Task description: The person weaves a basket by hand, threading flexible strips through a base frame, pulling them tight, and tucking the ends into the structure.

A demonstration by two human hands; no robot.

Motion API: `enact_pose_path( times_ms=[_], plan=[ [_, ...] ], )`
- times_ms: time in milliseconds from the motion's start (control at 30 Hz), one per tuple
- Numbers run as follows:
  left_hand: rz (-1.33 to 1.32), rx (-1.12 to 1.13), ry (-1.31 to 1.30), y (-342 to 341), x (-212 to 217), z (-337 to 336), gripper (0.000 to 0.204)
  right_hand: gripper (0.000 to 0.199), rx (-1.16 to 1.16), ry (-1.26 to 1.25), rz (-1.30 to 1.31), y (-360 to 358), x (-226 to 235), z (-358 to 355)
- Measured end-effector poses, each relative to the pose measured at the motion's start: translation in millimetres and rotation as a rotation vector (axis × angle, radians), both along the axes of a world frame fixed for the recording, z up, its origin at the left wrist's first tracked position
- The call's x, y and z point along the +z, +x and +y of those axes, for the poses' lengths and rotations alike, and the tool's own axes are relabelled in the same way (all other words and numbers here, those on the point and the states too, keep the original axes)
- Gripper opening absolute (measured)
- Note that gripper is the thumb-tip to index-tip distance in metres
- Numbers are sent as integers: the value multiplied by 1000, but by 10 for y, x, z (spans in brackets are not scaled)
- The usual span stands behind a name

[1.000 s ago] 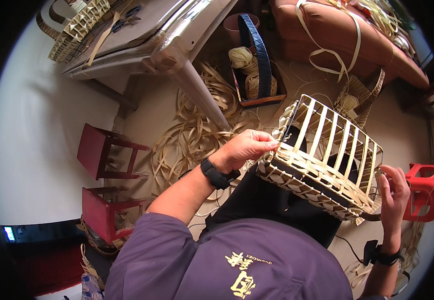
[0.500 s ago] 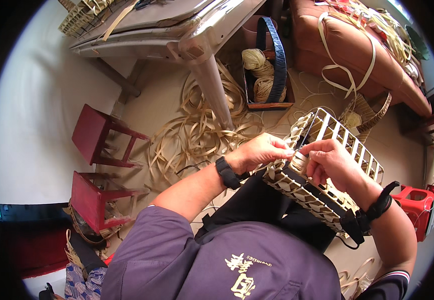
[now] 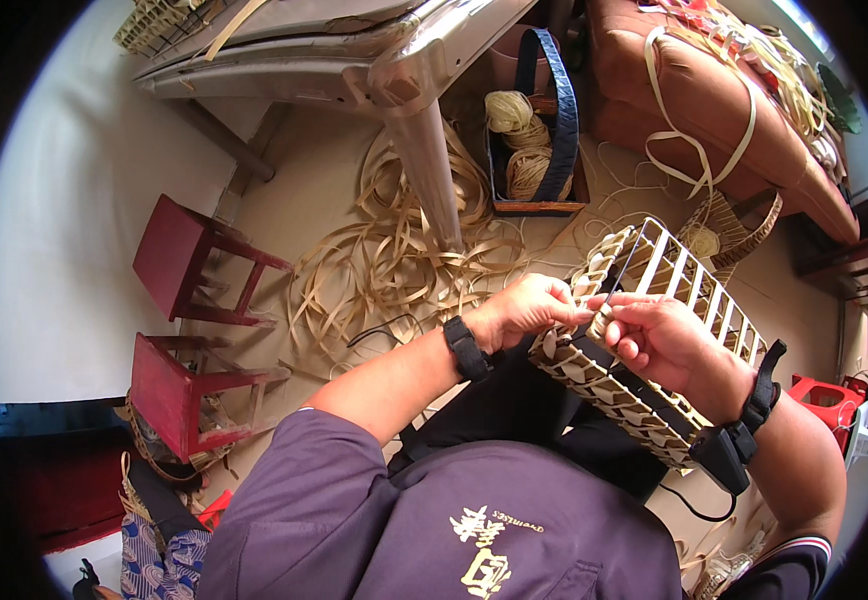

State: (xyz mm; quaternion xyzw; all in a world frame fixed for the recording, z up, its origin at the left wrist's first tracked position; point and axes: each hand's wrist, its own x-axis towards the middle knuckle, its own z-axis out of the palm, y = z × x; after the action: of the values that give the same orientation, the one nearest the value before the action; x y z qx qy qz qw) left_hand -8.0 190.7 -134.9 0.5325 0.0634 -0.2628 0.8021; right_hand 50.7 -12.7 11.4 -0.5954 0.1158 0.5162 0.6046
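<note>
On my lap rests a partly woven basket, a dark frame laced with pale strips; its far side shows open pale bars. Over its left end my left hand is closed in a pinch, thumb and forefinger together at a pale weaving strip. Facing it, my right hand pinches the same strip, its other fingers curled above the basket. The fingertips of both hands almost meet there. A thin dark rod of the frame runs up from beside the right fingertips. The strip's ends are hidden by my fingers.
Loose tan strips lie tangled on the floor beside a table leg. A dark-handled basket holds balls of cord. Two red stools lie at left. A brown sofa carries more strips; a red plastic stool stands right.
Both hands have shifted slightly lower, still pinching at the basket's left end. My right fingers have curled in closer around the strip. The whole view has tilted a little.
</note>
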Motion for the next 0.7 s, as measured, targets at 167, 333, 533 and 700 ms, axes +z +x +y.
enact_pose_path(
  times_ms=[167,333,533,700],
  plan=[
    [118,-81,-94,71,45,18,26,26,125,-166,-25,164,81,29],
    [-65,-31,80,22,113,-56,21,20,511,-355,-315,378,190,94],
    [-210,-41,197,-10,175,-10,16,17,808,-412,-418,490,188,170],
    [-343,-82,174,62,176,180,25,25,801,-400,-382,494,227,232]
  ],
)
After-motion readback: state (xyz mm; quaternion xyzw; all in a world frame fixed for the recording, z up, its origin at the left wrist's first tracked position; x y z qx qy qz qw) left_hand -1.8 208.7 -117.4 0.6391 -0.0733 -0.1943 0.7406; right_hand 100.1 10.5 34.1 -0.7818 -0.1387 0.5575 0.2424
